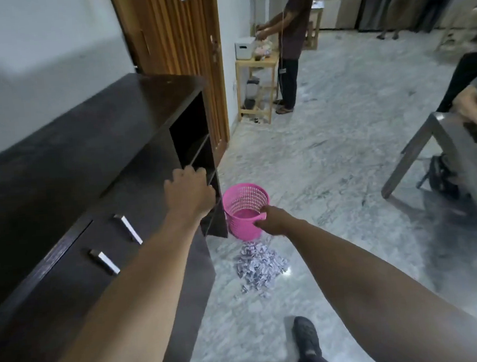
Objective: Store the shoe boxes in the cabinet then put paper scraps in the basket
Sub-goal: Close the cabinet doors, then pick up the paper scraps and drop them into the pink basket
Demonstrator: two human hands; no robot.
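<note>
At the bottom of the view, a dark shoe (306, 336) stands on the grey marbled floor (329, 150). Just beyond it a heap of crumpled paper scraps (259, 265) lies on the floor, close to the corner of the dark cabinet (67, 154).

Both bare forearms stretch forward over this. The right hand (270, 219) has its grip closed on the near rim of the pink basket (245, 209), thumb and fingers pinching the edge; the basket stands upright just past the scraps, right beside the cabinet's end, and its inside looks empty of paper. The left hand (189, 191) is at the front edge of the cabinet's open door (213, 208), fingers curled over that edge, so its grip is closed around the panel. Two metal handles (115, 242) show on the closed doors nearer the camera. Behind the left hand, the open compartment (191, 136) shows dark shelves; whether shoe boxes sit inside cannot be told.

To the right, a grey worktop (463, 146) carries another person's resting arm (474, 110). Farther back stands a wooden door (180, 42), then a light wooden shelf unit (255, 85) with a white box (244, 49) on top, and a person (292, 42) standing beside it.
</note>
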